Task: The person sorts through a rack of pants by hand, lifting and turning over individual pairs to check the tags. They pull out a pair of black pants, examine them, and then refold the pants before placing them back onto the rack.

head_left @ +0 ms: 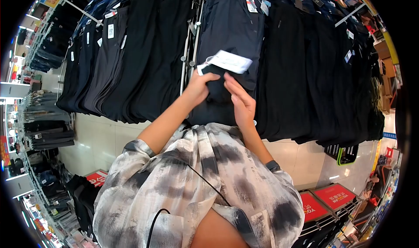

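A folded black garment (218, 88), its exact kind not clear, is in front of me above a stack of dark trousers. My left hand (200, 85) grips its left side, thumb on top and the other fingers mostly hidden beneath. At the garment's right edge is my right hand (241, 100), fingers stretched out and close together, the palm turned inward. A white paper tag (231, 62) lies across the garment's far end, its print too blurred to read. Behind it, dark navy trousers (229, 21) lie flat with a price tag (251, 5) near the waist.
Black trousers (283, 73) hang in rows on the right, and more dark trousers (144, 60) on the left. Metal rack bars (184, 58) run just left of my hands. A black basket with a green rim (348, 155) stands right. Red signs (334, 195) are at lower right.
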Demonstrator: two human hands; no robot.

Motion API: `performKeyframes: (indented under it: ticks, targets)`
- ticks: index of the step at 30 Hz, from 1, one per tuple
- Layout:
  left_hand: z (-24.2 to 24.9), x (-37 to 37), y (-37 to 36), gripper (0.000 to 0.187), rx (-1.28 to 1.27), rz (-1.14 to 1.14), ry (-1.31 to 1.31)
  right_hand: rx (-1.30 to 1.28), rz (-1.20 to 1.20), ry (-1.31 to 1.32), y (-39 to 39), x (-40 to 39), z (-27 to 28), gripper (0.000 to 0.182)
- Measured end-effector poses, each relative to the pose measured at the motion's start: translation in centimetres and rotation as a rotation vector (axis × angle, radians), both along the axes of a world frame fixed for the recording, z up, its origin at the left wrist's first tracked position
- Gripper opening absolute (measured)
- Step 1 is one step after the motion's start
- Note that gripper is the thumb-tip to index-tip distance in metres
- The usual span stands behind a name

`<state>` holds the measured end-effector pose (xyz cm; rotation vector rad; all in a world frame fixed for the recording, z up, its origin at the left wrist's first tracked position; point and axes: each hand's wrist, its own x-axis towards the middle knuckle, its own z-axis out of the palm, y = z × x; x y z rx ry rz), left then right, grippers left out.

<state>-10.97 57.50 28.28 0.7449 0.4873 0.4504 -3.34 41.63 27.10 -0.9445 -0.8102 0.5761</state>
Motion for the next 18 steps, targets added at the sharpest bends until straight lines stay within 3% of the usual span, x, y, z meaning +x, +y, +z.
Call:
performKeyframes:
  ticks: [1, 2, 3, 4, 6, 9, 11, 13, 14, 15, 16, 18]
  targets:
    - [0.1, 0.0, 1.2, 0.042, 0.04, 0.008, 0.0, 0.008, 0.003, -0.033, -0.9, 0.8, -0.5, 0.028]
    - [0.4, -0.1, 2.5, 0.043, 0.088, -0.02, -0.011, 0.163, -0.123, -0.238, -0.6, 2.3, -1.0, 0.019]
    - [1.7, 0.0, 3.7, 0.045, 0.136, -0.044, -0.021, 0.166, -0.236, -0.28, -0.9, 3.9, -1.7, 0.016]
    - [3.3, 0.3, 4.7, 0.047, 0.196, -0.089, -0.08, 0.151, -0.301, -0.081, -0.9, 4.8, -1.0, 0.017]
    - [6.6, 1.7, 7.1, 0.05, 0.338, -0.192, -0.153, 0.012, -0.299, -0.088, 0.7, 8.7, 0.1, 0.035]
    - [11.1, 5.2, 10.1, 0.05, 0.697, -0.337, -0.243, -0.115, 0.001, -0.076, 5.0, 13.8, 2.8, 0.074]
    - [14.9, 7.8, 11.2, 0.05, 0.807, -0.373, -0.296, -0.143, 0.18, 0.096, 8.2, 17.2, 3.0, 0.072]
    - [17.8, 10.1, 12.7, 0.038, 0.927, -0.365, -0.344, -0.191, 0.267, 0.206, 9.1, 19.5, 6.6, 0.069]
    - [18.6, 11.9, 14.6, 0.047, 0.859, -0.405, -0.356, -0.23, 0.27, 0.163, 10.6, 22.8, 6.0, 0.05]
    - [19.4, 13.5, 16.2, 0.057, 0.789, -0.449, -0.366, -0.221, 0.282, 0.132, 11.2, 23.6, 8.6, 0.048]
    - [21.6, 13.8, 15.7, 0.055, 0.716, -0.364, -0.304, -0.156, 0.21, 0.128, 11.9, 23.7, 10.9, 0.048]
    - [23.4, 16.1, 18.0, 0.057, 0.784, -0.307, -0.316, -0.101, 0.108, 0.108, 13.3, 24.8, 14.3, 0.05]
